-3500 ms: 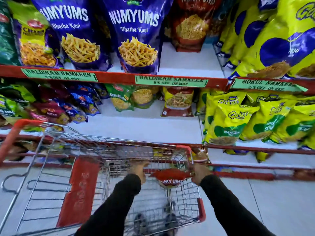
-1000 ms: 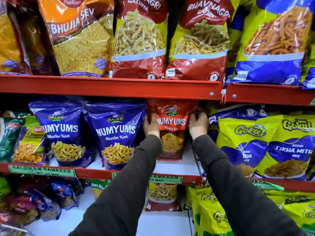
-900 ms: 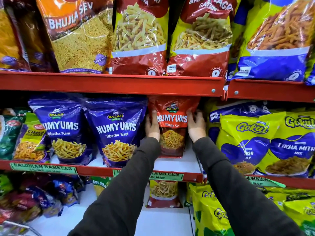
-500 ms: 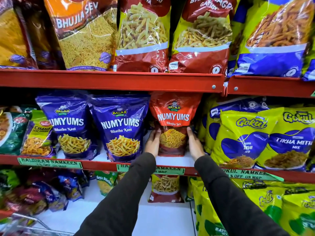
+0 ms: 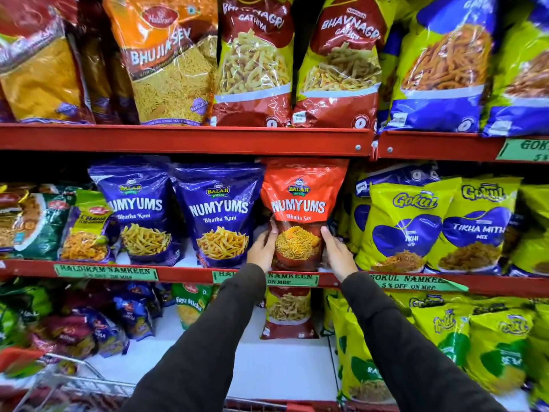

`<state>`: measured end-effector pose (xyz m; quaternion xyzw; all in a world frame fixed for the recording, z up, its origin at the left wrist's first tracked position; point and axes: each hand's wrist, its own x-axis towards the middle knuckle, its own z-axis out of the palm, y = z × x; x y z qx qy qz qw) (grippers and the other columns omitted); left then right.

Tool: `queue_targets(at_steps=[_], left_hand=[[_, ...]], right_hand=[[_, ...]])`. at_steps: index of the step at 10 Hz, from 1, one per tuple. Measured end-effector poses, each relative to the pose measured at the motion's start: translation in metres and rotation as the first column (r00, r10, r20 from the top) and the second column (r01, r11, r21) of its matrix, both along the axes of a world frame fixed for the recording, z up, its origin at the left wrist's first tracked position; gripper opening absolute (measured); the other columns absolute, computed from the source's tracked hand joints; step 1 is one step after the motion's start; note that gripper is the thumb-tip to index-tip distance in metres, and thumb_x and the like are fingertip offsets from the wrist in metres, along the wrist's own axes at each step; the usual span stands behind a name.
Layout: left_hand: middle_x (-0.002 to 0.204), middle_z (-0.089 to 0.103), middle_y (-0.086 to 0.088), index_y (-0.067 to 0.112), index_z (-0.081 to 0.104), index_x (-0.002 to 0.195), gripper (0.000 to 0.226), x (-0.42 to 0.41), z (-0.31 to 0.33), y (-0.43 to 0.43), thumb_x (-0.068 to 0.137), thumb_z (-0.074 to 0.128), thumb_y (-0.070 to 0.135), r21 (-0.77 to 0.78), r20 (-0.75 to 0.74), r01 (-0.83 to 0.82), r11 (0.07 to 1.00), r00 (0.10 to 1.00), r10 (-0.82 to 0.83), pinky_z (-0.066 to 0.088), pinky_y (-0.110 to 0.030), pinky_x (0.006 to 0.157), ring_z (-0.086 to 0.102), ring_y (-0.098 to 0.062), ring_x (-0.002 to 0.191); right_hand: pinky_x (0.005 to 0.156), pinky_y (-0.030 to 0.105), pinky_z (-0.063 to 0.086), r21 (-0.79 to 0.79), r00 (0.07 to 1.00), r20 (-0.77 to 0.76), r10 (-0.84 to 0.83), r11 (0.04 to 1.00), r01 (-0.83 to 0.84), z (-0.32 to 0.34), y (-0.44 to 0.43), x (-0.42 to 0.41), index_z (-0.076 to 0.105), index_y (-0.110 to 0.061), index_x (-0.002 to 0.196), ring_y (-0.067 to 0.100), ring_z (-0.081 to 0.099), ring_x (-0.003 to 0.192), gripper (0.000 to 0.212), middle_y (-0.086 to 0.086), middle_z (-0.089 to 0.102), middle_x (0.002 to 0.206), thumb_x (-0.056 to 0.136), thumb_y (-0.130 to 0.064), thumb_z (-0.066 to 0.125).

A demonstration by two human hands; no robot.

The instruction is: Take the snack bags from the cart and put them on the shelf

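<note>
A red Numyums Bhujia Sev bag point(image 5: 300, 203) stands upright on the middle shelf point(image 5: 184, 273), right of two blue Numyums bags point(image 5: 218, 215). My left hand point(image 5: 263, 246) presses its lower left side and my right hand point(image 5: 337, 251) its lower right side. Both hands hold the bag near its base. Only the wire rim of the cart point(image 5: 74, 382) shows at the bottom left.
Yellow Gokul bags point(image 5: 407, 224) crowd the shelf just right of the red bag. Large snack bags fill the upper shelf point(image 5: 184, 139). The lower shelf holds a red bag point(image 5: 288, 313), small packets on the left and yellow bags on the right.
The red bag came from the cart up to the middle shelf. My hands slid from its upper sides down to its base, and it now stands on the shelf.
</note>
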<state>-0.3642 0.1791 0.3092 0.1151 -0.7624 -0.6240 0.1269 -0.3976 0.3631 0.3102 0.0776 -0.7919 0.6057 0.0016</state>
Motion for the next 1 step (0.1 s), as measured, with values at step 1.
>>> queue_targets(at_steps=[1], left_hand=[[0.145,0.05,-0.01,0.026,0.041,0.141,0.057,0.0105,-0.0007,0.0037,0.093,0.04,0.058,-0.09,-0.004,-0.024,0.996,1.0,0.024,0.045,-0.049,0.107,0.05,-0.032,0.129]], right_hand=[[0.101,0.032,0.035,0.069,1.0,-0.021,-0.02,0.997,0.021,-0.0008,0.0021,0.0019,0.055,-0.021,0.136,0.027,0.05,0.132,0.065,0.005,0.057,0.14,0.092,-0.066,0.038]])
